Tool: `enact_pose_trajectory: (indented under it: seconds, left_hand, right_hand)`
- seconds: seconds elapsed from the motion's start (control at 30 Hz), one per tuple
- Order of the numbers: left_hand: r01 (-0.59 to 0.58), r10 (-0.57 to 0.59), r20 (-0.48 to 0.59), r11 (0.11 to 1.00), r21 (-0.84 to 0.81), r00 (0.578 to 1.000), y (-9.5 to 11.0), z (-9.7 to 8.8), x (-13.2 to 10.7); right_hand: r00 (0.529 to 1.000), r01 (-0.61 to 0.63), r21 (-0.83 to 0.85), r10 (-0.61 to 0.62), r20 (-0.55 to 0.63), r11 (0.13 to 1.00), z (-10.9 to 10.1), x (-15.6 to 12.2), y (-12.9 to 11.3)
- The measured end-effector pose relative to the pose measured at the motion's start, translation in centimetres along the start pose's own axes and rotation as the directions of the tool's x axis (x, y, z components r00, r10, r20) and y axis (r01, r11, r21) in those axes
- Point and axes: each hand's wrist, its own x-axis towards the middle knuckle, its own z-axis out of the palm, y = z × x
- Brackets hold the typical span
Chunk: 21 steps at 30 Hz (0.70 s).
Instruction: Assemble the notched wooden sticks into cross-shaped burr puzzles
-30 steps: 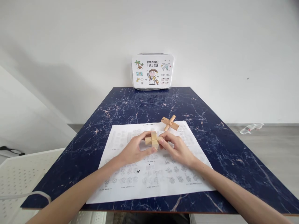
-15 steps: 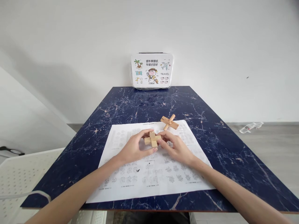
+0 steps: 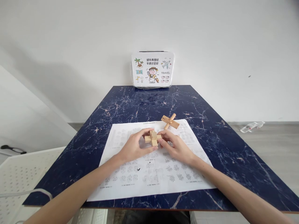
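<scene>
A small wooden cross-shaped puzzle (image 3: 153, 138) is held just above a printed white sheet (image 3: 151, 174). My left hand (image 3: 134, 147) grips it from the left with thumb below and fingers curled over the top. My right hand (image 3: 175, 147) pinches its right arm with its fingertips. A second wooden cross puzzle (image 3: 170, 121) lies flat on the far edge of the sheet, a short way beyond my right hand and untouched.
The sheet lies on a dark blue marbled table (image 3: 210, 146). A white box with cartoon travel pictures (image 3: 152, 69) stands at the table's far edge against the wall. A white perforated basket (image 3: 21, 177) sits low at the left. A plastic bottle (image 3: 252, 126) lies on the floor at right.
The puzzle between my hands has turned slightly, its upper piece now tilted. Both hands have stayed in place over the sheet.
</scene>
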Motion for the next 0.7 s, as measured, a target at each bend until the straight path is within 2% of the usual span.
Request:
enact_pose_trajectory:
  seconds: [0.3,0.47,0.7]
  left_hand:
    - [-0.005,0.005,-0.029,1.0,0.005,1.0,-0.46,-0.1,-0.12]
    - [-0.005,0.006,-0.037,1.0,0.015,0.999,-0.4,-0.17,-0.07]
    - [-0.004,0.004,-0.008,1.0,0.011,1.0,-0.37,-0.39,-0.09]
  right_hand:
    - [0.998,0.056,-0.042,-0.055,0.005,0.998,-0.19,0.18,-0.03]
    - [0.998,0.04,-0.09,-0.035,0.058,0.995,-0.1,0.14,0.06]
    - [0.997,0.056,-0.173,-0.047,0.061,0.983,0.1,0.11,0.26]
